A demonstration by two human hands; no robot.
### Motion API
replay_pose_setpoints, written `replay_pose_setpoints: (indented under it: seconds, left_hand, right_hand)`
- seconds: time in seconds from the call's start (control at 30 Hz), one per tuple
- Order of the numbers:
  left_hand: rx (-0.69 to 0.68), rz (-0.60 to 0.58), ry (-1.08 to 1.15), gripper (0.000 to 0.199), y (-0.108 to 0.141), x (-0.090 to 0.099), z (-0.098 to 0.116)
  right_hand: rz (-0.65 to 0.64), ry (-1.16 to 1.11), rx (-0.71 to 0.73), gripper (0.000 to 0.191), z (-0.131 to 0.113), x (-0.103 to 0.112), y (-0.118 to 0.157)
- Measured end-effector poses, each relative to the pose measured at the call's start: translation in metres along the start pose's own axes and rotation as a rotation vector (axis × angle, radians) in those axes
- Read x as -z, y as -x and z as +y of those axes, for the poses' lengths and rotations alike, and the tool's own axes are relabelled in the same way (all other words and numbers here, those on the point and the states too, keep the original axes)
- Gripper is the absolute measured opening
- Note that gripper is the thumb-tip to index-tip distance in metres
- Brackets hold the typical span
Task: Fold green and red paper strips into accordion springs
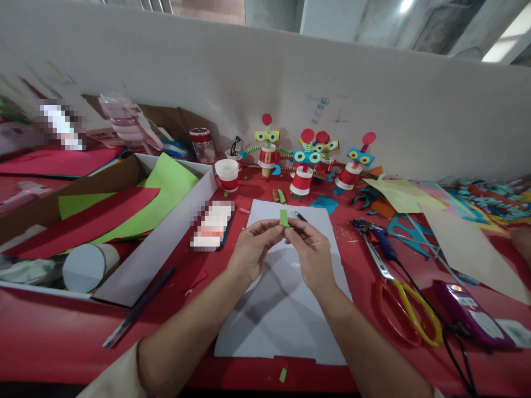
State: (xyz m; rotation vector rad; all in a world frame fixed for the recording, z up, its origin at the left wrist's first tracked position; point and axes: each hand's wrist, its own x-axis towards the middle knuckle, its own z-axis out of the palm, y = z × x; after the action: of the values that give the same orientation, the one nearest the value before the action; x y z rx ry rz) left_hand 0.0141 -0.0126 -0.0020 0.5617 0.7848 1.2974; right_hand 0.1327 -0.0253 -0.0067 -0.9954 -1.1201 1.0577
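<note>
A small light-green paper strip point(284, 217) stands up between the fingertips of both hands, above a white sheet point(286, 315). My left hand point(256, 249) pinches its lower end from the left. From the right, my right hand point(309, 251) pinches the same end, the fingertips of the two hands nearly touching. The strip looks folded at the bottom, though the fingers hide part of it. A dark pen point(301, 216) lies just behind my right hand. Short folded paper springs point(281, 196) rest on the red table beyond the sheet.
At left, a box point(170, 243) holds coloured paper and a roll. Paper-cup figures point(302, 181) and stacked cups point(227, 174) stand at the back. Scissors point(409, 312), a glue gun point(379, 237) and a purple device point(473, 315) lie right. A phone point(213, 225) is left of the sheet.
</note>
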Motion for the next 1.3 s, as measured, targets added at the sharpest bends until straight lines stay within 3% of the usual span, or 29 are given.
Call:
replay_pose_setpoints:
  seconds: [0.23, 0.37, 0.57, 0.9, 1.13, 1.3]
  left_hand:
    - [-0.008, -0.129, 0.002, 0.026, 0.0015, 0.0014, -0.0008]
    - [-0.012, -0.127, 0.013, 0.022, -0.0014, 0.0035, -0.0026]
    - [0.068, -0.098, 0.099, 0.02, -0.0044, 0.0045, -0.002]
    - [0.136, -0.187, 0.127, 0.009, -0.002, 0.0039, -0.0003]
    - [0.125, -0.13, 0.117, 0.008, 0.0022, 0.0005, 0.0012]
    - [0.104, -0.092, 0.094, 0.012, 0.0013, 0.0003, -0.0003]
  right_hand:
    - [0.022, 0.071, 0.019, 0.02, -0.0005, 0.0009, -0.0003]
    - [0.029, 0.143, 0.043, 0.019, -0.0032, -0.0019, 0.0034]
    - [0.015, 0.07, 0.068, 0.018, -0.0009, -0.0051, 0.0047]
    - [-0.005, 0.325, 0.277, 0.023, -0.0058, 0.0003, 0.002]
    - [-0.026, 0.407, 0.392, 0.017, -0.0072, -0.0006, 0.0026]
    - [-0.044, 0.37, 0.345, 0.015, -0.0054, 0.0002, 0.0016]
